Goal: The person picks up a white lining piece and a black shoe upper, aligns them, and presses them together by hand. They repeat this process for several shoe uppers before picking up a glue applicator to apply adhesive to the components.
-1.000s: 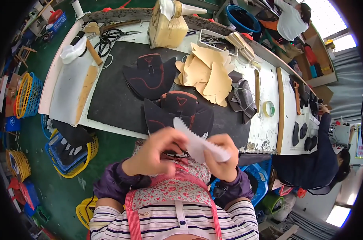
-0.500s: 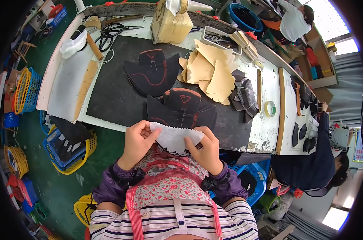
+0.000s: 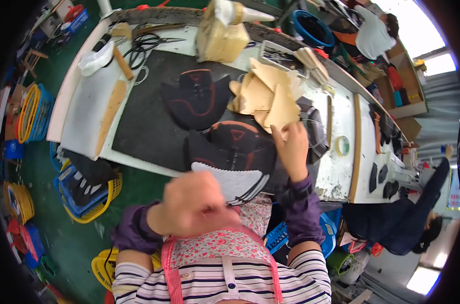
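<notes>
A grey-white piece with a zigzag edge lies over the near end of a black cut-fabric piece with orange trim, at the table's front edge. Behind it lies another black piece with orange stitching. My right hand reaches to the lower edge of a pile of tan zigzag-edged pieces; its fingertips close on the edge of one tan piece. My left hand hovers in front of the table above my apron, smeared by motion; its fingers are not clear.
A black mat covers much of the white table. Toward the back are a yellowish block, black-handled scissors and a tool tray. A tape roll lies right. Baskets stand left. Another person works at right.
Both hands have let go of the grey-white piece, which now rests on the black piece. My right hand has moved forward to the tan pile; my left has drawn back toward my body.
</notes>
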A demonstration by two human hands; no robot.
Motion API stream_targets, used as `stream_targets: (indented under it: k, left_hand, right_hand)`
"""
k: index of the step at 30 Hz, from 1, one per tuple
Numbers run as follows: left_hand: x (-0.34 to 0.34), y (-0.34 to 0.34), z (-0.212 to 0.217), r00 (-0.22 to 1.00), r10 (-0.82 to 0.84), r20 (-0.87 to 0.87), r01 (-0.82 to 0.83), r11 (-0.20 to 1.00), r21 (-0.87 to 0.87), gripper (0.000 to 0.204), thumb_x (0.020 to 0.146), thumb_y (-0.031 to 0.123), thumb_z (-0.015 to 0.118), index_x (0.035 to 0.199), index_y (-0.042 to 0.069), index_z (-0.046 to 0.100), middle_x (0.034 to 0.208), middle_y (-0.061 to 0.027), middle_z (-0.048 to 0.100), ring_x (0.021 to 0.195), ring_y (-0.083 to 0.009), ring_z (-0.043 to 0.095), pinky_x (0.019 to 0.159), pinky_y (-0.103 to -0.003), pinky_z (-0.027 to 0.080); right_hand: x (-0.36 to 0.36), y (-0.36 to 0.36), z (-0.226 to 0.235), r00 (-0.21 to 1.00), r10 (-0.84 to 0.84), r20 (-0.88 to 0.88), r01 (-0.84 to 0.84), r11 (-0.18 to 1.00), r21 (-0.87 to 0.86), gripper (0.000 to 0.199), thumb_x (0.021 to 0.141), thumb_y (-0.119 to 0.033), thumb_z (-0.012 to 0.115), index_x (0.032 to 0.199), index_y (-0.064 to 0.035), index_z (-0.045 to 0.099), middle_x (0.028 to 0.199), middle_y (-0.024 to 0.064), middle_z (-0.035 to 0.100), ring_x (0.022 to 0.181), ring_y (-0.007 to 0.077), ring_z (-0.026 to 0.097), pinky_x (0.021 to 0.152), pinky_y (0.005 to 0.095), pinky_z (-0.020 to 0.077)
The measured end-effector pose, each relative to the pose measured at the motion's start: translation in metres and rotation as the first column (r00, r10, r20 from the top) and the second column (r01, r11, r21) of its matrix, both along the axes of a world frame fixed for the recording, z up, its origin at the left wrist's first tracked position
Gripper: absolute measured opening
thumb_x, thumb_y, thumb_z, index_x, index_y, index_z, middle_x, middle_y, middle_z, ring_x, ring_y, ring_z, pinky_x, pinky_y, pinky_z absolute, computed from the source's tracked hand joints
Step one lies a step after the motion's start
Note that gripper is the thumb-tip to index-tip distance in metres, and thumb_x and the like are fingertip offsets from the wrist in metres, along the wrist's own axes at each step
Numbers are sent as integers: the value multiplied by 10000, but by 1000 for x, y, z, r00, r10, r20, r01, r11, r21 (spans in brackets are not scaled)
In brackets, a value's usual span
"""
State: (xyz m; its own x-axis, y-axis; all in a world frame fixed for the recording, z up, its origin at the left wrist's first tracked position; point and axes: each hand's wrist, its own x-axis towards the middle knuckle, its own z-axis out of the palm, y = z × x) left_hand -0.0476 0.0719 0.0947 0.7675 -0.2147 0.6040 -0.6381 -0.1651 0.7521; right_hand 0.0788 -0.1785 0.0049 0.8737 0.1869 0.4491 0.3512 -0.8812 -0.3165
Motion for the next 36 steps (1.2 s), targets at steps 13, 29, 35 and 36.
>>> stream_targets:
  k: [13,29,35,36]
  left_hand:
    - [7,-17,58,724,-683,97,607,564,-559,391,825,396,676,736,31,567,675,-41,527,569,-163,515,476,-259,379]
    - [0,-7,62,486,-874,28,620,322,-715,379,844,387,656,797,15,599,708,-60,564,621,-190,551,544,-293,418]
    - [43,14,17,1000,13,-4,-14,993,-121,187,723,139,753,746,28,603,755,-54,618,688,-238,591,603,-303,463]
    - [70,20,-7,980,198,-12,-197,980,37,171,722,124,731,755,18,601,762,-68,614,713,-264,594,626,-324,469]
  right_hand:
    - [38,-14,-34,973,197,-118,-197,980,14,234,834,-191,647,784,34,609,871,163,621,728,306,607,652,346,479]
    - [7,-28,-23,992,-107,64,47,795,604,226,998,-166,393,927,15,507,761,87,587,649,136,574,611,222,458]
    - [-11,-24,12,997,-76,-3,50,618,784,199,990,-146,424,875,-10,513,726,89,592,605,118,533,567,215,426]
    - [-16,-32,16,999,-45,-18,39,532,846,190,985,-139,438,869,-11,517,723,88,590,600,116,525,559,214,418]
